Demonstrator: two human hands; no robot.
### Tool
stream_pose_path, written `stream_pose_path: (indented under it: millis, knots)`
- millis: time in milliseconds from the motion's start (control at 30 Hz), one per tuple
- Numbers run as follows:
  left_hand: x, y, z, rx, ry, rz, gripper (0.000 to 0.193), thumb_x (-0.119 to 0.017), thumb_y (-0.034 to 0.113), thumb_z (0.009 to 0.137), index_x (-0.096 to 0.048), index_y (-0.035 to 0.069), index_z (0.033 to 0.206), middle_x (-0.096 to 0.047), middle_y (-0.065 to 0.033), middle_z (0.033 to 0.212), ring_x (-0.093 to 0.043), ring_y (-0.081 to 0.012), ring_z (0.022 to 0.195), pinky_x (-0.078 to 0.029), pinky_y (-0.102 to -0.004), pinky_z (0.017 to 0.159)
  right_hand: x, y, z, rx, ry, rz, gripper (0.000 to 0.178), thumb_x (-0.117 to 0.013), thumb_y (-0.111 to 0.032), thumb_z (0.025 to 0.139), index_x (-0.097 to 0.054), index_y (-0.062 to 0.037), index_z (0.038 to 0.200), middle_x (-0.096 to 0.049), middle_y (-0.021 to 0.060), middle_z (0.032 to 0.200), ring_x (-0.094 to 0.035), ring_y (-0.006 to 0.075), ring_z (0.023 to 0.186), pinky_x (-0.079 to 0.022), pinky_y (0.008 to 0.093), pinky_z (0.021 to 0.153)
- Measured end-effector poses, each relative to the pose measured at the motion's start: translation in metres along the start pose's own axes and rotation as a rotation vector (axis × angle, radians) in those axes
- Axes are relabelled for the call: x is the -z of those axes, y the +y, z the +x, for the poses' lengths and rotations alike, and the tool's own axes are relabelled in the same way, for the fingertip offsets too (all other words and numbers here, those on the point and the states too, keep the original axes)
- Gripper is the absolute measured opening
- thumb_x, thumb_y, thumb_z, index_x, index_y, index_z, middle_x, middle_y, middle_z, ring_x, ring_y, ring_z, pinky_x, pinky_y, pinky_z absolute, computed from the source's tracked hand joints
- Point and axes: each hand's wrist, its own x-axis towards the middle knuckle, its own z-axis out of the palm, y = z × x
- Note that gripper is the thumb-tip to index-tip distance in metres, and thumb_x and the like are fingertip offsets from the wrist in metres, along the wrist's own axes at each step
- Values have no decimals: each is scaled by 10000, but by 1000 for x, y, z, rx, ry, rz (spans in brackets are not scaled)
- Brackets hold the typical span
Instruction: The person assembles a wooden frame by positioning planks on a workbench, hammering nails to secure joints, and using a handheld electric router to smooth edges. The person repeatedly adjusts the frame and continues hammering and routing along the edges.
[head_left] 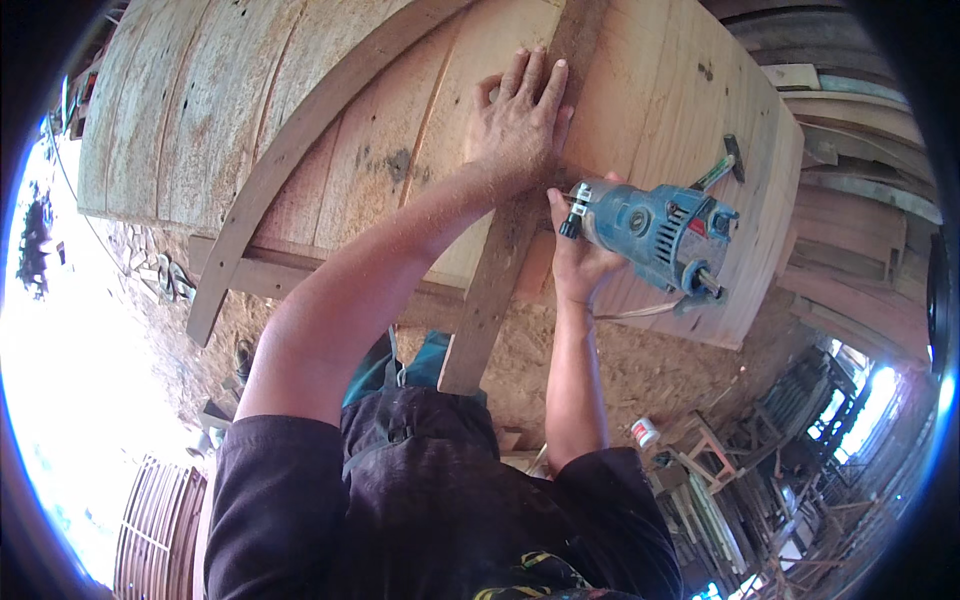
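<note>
My left hand (513,125) rests on a large wooden panel (630,90), fingers stretched out and apart, next to a straight brown wooden strip (495,270). The strip crosses the panel and juts over its near edge. My right hand (582,265) grips a blue power router (645,230), which lies tilted toward the right above the panel, close to the strip. Its base end is by my left wrist, and its bit is hidden. A hammer (735,160) with a dark head lies on the panel just beyond the router.
A curved wooden strip (290,150) arches over the panel's left part. Stacked boards (860,220) stand at the right. Timber pieces and frames (715,460) crowd the lower right, near a white tub (645,432). Sandals (172,278) lie on the dusty ground at left.
</note>
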Motion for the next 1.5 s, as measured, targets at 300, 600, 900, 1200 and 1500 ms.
stream_pose_path:
  millis: [300,600,900,1200,1500]
  knots:
    - [2,0,-1,14,-10,-46,625,-576,342,1119,-431,106,1680,-386,-180,1755,-328,-333,1647,-312,-553,1249,-12,16,28,-48,-7,125,873,-980,-50,845,-453,25,1537,-575,149,1482,-581,245,1315,-541,405,1105]
    - [7,2,0,61,-90,-133,692,-618,361,1082,-406,104,1690,-350,-178,1781,-281,-329,1676,-292,-562,1266,-23,20,63,22,3,84,874,-958,-13,856,-432,54,1550,-540,180,1515,-574,269,1330,-558,409,1096]
    - [14,3,2,65,-157,-107,719,-596,326,1074,-361,89,1711,-303,-193,1799,-256,-337,1689,-290,-562,1269,-30,33,91,101,50,13,777,-993,-90,838,-544,82,1448,-612,189,1403,-626,287,1235,-581,446,1030]
    - [12,0,-1,57,-172,-129,717,-582,295,1082,-346,89,1727,-282,-196,1813,-234,-334,1700,-268,-547,1287,-40,53,123,41,19,89,767,-956,2,851,-510,120,1464,-617,199,1375,-639,260,1199,-593,412,1023]
    - [16,0,0,70,-216,-153,696,-546,290,1117,-319,76,1739,-246,-199,1827,-186,-319,1713,-235,-528,1310,-60,46,151,115,83,127,565,-901,46,893,-583,122,1354,-680,154,1262,-672,205,1072,-594,368,958]
